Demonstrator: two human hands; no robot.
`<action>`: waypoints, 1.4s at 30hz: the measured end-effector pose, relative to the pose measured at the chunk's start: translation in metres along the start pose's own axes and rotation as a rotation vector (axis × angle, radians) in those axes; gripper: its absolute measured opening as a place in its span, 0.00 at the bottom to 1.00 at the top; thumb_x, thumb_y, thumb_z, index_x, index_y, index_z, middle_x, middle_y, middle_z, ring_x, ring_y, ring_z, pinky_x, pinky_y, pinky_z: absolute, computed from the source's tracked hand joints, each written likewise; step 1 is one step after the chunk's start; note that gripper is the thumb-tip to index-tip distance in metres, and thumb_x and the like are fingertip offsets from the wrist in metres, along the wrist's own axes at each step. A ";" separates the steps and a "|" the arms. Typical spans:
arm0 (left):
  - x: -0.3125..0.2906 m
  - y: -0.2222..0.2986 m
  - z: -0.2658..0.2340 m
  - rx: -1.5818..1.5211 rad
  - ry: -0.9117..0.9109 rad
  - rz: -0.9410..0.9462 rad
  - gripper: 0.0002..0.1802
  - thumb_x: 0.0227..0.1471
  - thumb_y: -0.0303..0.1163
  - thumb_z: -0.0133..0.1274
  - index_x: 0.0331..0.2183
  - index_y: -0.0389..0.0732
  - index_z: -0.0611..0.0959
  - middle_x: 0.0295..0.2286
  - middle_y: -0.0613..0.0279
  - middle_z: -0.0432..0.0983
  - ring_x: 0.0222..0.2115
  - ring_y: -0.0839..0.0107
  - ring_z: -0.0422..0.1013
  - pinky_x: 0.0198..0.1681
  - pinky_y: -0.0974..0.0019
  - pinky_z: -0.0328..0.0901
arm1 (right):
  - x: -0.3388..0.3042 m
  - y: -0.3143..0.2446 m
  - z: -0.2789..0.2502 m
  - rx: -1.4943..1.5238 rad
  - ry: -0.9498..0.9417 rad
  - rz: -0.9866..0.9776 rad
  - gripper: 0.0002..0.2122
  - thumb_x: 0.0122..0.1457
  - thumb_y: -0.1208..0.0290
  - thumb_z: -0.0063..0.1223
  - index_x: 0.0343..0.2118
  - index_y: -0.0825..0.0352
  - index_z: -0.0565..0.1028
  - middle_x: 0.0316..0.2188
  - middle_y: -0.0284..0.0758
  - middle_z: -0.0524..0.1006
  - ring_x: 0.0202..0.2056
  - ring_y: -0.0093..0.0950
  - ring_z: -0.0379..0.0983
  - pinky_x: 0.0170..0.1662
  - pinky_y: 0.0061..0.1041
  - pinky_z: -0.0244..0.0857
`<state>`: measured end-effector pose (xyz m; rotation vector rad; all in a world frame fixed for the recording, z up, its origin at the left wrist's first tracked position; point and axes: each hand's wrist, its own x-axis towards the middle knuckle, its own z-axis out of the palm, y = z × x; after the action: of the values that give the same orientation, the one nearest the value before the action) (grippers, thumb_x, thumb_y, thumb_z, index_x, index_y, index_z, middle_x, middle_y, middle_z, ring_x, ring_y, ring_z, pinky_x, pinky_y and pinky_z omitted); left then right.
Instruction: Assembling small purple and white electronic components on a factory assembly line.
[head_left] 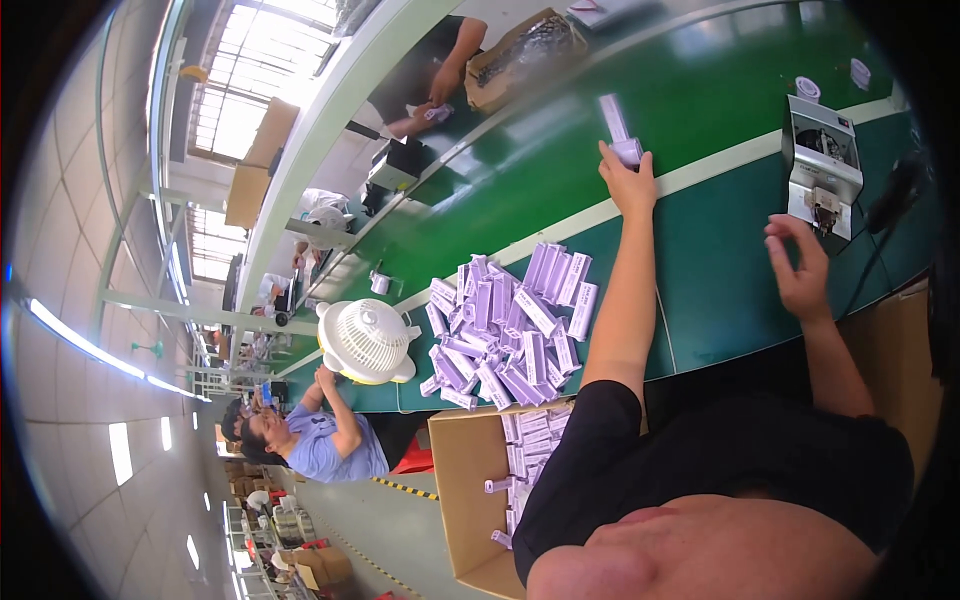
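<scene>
Feeding small packs one at a time across a long green work table [720,90], to judge by the layout, with one pack lifted and not yet set down anywhere.

Stretching over most of the view, pale stripe down its length. Against its near edge, an open cardboard carton [465,500], partly filled with slim lilac boxes [530,440] stacked on edge along one wall, bare brown floor showing in the rest. Beside that, on the table itself, a loose heap of the same lilac boxes [510,335], lying criss-cross, none in rows. Just beside the heap, a white round fan [365,340]. Across the table, a second carton [520,50] under a co-worker's hand [440,90], holding something dark and glinting, too small to make out.

At the far end, a small grey bench machine [822,165] with an open front, nothing visibly inside.

Reaching out at full arm's length, left hand [630,185] closed round the lower end of one lilac pack [618,125], held upright above the table, well apart from the heap. Right hand [800,265] empty, fingers loosely spread and curled, hovering just in front of the machine without touching.

Probably calling next for a steady grip on the pack and a clean line-up with whichever spot receives it, free hand kept clear.
</scene>
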<state>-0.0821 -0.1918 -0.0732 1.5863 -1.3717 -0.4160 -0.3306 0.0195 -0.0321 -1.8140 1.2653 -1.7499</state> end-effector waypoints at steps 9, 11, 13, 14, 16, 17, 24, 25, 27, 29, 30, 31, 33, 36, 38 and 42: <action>-0.038 -0.025 -0.050 0.373 0.019 0.173 0.47 0.53 0.43 0.66 0.67 0.37 0.67 0.66 0.27 0.56 0.65 0.32 0.58 0.68 0.40 0.55 | -0.023 0.028 0.040 0.149 -0.253 0.243 0.13 0.63 0.82 0.58 0.51 0.67 0.79 0.31 0.28 0.77 0.28 0.14 0.70 0.32 0.16 0.65; -0.048 -0.017 -0.064 0.536 0.025 0.042 0.44 0.53 0.48 0.65 0.66 0.41 0.70 0.67 0.31 0.57 0.67 0.35 0.55 0.69 0.33 0.48 | -0.027 0.031 0.041 0.182 -0.300 0.317 0.13 0.64 0.82 0.58 0.51 0.66 0.79 0.29 0.25 0.74 0.25 0.11 0.65 0.29 0.15 0.63; -0.049 -0.026 -0.075 0.625 0.089 -0.057 0.42 0.53 0.51 0.63 0.64 0.43 0.73 0.67 0.35 0.58 0.67 0.36 0.54 0.69 0.28 0.44 | -0.018 0.023 0.044 0.170 -0.342 0.337 0.13 0.64 0.81 0.59 0.51 0.65 0.79 0.29 0.26 0.75 0.25 0.12 0.66 0.30 0.16 0.63; -0.048 -0.040 -0.082 0.644 0.091 -0.058 0.41 0.53 0.51 0.63 0.64 0.43 0.73 0.67 0.35 0.58 0.67 0.36 0.54 0.69 0.28 0.43 | -0.010 0.018 0.048 0.162 -0.386 0.350 0.13 0.64 0.80 0.59 0.51 0.65 0.79 0.29 0.26 0.75 0.25 0.13 0.67 0.30 0.17 0.64; -0.048 -0.054 -0.087 0.679 0.075 -0.055 0.39 0.54 0.52 0.63 0.63 0.45 0.75 0.66 0.37 0.59 0.68 0.37 0.54 0.70 0.27 0.42 | 0.005 0.007 0.059 0.164 -0.412 0.311 0.14 0.63 0.78 0.60 0.51 0.65 0.79 0.29 0.27 0.76 0.25 0.15 0.68 0.30 0.19 0.66; -0.048 -0.056 -0.085 0.677 0.072 -0.050 0.39 0.54 0.52 0.63 0.63 0.45 0.75 0.66 0.37 0.59 0.68 0.37 0.54 0.70 0.27 0.42 | 0.015 0.001 0.067 0.174 -0.445 0.267 0.14 0.63 0.77 0.61 0.51 0.65 0.79 0.29 0.28 0.76 0.25 0.17 0.70 0.31 0.21 0.67; -0.055 -0.049 -0.081 0.605 0.003 -0.007 0.37 0.54 0.52 0.63 0.60 0.45 0.78 0.63 0.44 0.67 0.66 0.45 0.59 0.68 0.28 0.48 | 0.064 0.008 0.129 0.106 -0.574 0.197 0.17 0.60 0.74 0.64 0.53 0.64 0.78 0.32 0.33 0.79 0.26 0.24 0.73 0.32 0.27 0.69; -0.055 -0.048 -0.079 0.570 0.009 0.002 0.36 0.54 0.51 0.63 0.60 0.45 0.78 0.62 0.44 0.68 0.66 0.45 0.60 0.68 0.28 0.48 | 0.065 0.012 0.136 0.100 -0.548 0.223 0.16 0.61 0.76 0.63 0.53 0.66 0.78 0.29 0.31 0.78 0.24 0.20 0.71 0.30 0.24 0.67; -0.055 -0.051 -0.074 0.462 0.000 0.069 0.34 0.55 0.50 0.63 0.59 0.45 0.79 0.62 0.44 0.68 0.65 0.45 0.61 0.67 0.29 0.50 | 0.049 0.040 0.151 0.139 -0.492 0.244 0.16 0.62 0.75 0.62 0.52 0.66 0.78 0.27 0.31 0.77 0.23 0.20 0.70 0.29 0.24 0.66; -0.057 -0.043 -0.073 0.386 -0.028 0.130 0.31 0.56 0.44 0.63 0.58 0.42 0.79 0.62 0.43 0.68 0.64 0.46 0.62 0.67 0.37 0.54 | 0.038 0.053 0.156 0.172 -0.436 0.278 0.14 0.64 0.76 0.60 0.53 0.67 0.77 0.24 0.29 0.76 0.22 0.16 0.68 0.28 0.21 0.64; -0.060 -0.035 -0.072 0.386 -0.034 0.124 0.31 0.56 0.44 0.63 0.58 0.42 0.79 0.62 0.43 0.68 0.64 0.46 0.62 0.67 0.37 0.54 | 0.037 0.053 0.154 0.170 -0.438 0.286 0.14 0.64 0.76 0.60 0.53 0.67 0.77 0.24 0.29 0.76 0.22 0.16 0.68 0.28 0.21 0.64; -0.061 -0.028 -0.071 0.225 -0.036 0.140 0.30 0.56 0.40 0.63 0.58 0.41 0.79 0.61 0.44 0.69 0.64 0.46 0.63 0.67 0.41 0.56 | 0.039 0.054 0.153 0.211 -0.475 0.308 0.14 0.64 0.76 0.60 0.53 0.67 0.77 0.24 0.28 0.76 0.22 0.15 0.67 0.27 0.21 0.63; -0.062 -0.019 -0.072 0.028 -0.031 0.213 0.27 0.56 0.30 0.61 0.58 0.39 0.79 0.59 0.44 0.70 0.61 0.45 0.65 0.64 0.49 0.62 | 0.040 0.058 0.154 0.254 -0.515 0.331 0.14 0.65 0.76 0.59 0.53 0.67 0.77 0.24 0.28 0.75 0.22 0.14 0.67 0.27 0.20 0.62; -0.060 -0.017 -0.085 0.201 -0.044 0.259 0.29 0.56 0.32 0.61 0.59 0.41 0.78 0.57 0.44 0.72 0.58 0.45 0.67 0.61 0.47 0.63 | 0.040 0.066 0.154 0.261 -0.430 0.379 0.14 0.65 0.77 0.59 0.53 0.67 0.77 0.24 0.26 0.74 0.22 0.12 0.66 0.26 0.19 0.61; -0.065 -0.005 -0.101 0.355 -0.171 0.067 0.31 0.54 0.36 0.62 0.59 0.44 0.78 0.53 0.44 0.73 0.56 0.45 0.68 0.60 0.46 0.64 | 0.037 0.075 0.154 0.282 -0.415 0.413 0.13 0.65 0.77 0.59 0.53 0.67 0.77 0.24 0.26 0.74 0.22 0.12 0.66 0.26 0.19 0.61; -0.070 -0.021 -0.116 0.511 -0.400 -0.018 0.33 0.50 0.35 0.63 0.59 0.45 0.79 0.48 0.45 0.77 0.50 0.45 0.73 0.53 0.42 0.68 | 0.039 0.073 0.153 0.296 -0.404 0.457 0.13 0.66 0.76 0.59 0.52 0.67 0.78 0.24 0.24 0.73 0.23 0.11 0.65 0.26 0.18 0.60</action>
<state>-0.0036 -0.0807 -0.0573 2.0025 -1.8771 -0.4309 -0.2218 -0.1028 -0.0921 -1.4661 1.0771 -1.1778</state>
